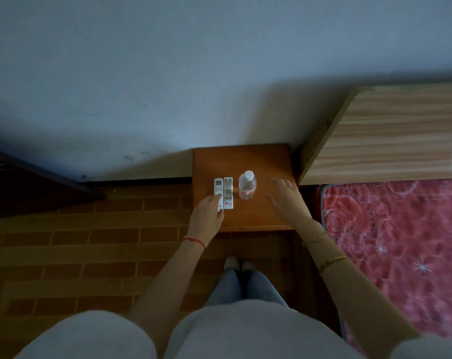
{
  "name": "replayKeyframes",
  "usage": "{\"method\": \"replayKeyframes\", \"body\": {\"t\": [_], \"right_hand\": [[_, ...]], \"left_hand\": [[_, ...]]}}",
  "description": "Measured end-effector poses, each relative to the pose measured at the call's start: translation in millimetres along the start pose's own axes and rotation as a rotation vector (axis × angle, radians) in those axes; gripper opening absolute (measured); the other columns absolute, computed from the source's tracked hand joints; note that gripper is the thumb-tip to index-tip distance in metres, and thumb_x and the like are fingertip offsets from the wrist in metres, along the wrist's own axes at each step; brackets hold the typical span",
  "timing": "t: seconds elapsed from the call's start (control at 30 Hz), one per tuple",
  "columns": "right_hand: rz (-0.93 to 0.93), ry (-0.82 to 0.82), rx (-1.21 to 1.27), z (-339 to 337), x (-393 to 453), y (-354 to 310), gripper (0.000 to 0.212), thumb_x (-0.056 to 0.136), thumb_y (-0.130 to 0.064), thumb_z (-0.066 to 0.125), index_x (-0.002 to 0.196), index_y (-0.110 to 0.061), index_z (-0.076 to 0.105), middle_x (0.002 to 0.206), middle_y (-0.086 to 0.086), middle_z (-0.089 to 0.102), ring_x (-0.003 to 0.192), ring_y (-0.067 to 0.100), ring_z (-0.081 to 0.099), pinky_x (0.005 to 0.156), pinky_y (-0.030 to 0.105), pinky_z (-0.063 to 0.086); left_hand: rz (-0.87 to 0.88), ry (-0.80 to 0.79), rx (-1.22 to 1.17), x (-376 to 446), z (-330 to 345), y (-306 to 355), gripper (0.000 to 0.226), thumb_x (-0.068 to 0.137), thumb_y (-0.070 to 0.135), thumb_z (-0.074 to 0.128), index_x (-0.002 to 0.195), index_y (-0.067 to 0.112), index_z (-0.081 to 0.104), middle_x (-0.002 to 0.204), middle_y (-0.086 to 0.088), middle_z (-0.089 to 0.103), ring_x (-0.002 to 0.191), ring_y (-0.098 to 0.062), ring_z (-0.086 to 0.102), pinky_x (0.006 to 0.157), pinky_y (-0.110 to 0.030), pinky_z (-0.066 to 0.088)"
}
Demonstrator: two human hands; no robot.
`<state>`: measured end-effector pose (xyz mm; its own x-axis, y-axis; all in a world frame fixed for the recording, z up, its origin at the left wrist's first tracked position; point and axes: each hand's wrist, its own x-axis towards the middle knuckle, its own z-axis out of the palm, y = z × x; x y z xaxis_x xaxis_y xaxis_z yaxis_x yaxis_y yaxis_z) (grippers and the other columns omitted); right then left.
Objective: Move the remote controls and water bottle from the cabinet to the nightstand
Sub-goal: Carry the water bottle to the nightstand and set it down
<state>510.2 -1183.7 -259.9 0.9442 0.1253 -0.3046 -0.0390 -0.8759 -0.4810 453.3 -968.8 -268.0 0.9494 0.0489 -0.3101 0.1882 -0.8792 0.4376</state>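
Two white remote controls lie side by side on the brown nightstand [258, 159]. My left hand [205, 216] holds the near end of the left remote control [218, 186] between thumb and fingers. The right remote control [228, 190], with coloured buttons, lies flat against it. A clear water bottle [247, 186] with a white cap and red label stands upright just right of the remotes. My right hand [288, 200] hovers to the right of the bottle, fingers spread and relaxed, apart from it and holding nothing.
A bed with a red floral cover [400, 242] and a light wooden headboard [387, 138] borders the nightstand on the right. Dark furniture [25, 182] stands at the far left. The floor [90, 242] has a brick pattern. A wall runs behind the nightstand.
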Motion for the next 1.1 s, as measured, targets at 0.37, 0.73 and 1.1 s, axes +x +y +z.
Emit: {"method": "replayKeyframes", "body": {"t": [0.37,0.73,1.1], "right_hand": [[-0.101,0.151,0.082,-73,-104,-48,0.048,0.094,-0.025,0.057,0.138,-0.011,0.045,0.139,0.01,0.05,0.133,0.026,0.041,0.108,0.038,0.036],[-0.207,0.151,0.079,-73,-133,-84,0.044,0.094,-0.034,0.055,0.133,-0.016,0.049,0.135,0.005,0.054,0.127,0.024,0.045,0.102,0.037,0.038],[-0.614,-0.092,-0.036,-34,-134,-196,0.043,0.095,-0.036,0.053,0.134,-0.018,0.047,0.134,0.004,0.053,0.131,0.023,0.043,0.101,0.031,0.033]], "left_hand": [[-0.014,0.243,-0.027,-95,-102,9,0.046,0.094,0.027,0.053,0.138,0.018,0.044,0.141,-0.003,0.05,0.129,-0.02,0.048,0.103,-0.036,0.045],[-0.096,0.361,-0.123,-160,-125,-3,0.043,0.094,0.026,0.053,0.136,0.017,0.047,0.138,-0.003,0.053,0.125,-0.018,0.051,0.1,-0.037,0.049],[-0.484,0.617,-0.248,-275,-148,-68,0.043,0.095,0.026,0.052,0.137,0.021,0.045,0.139,-0.003,0.05,0.128,-0.019,0.047,0.1,-0.032,0.043]]}}
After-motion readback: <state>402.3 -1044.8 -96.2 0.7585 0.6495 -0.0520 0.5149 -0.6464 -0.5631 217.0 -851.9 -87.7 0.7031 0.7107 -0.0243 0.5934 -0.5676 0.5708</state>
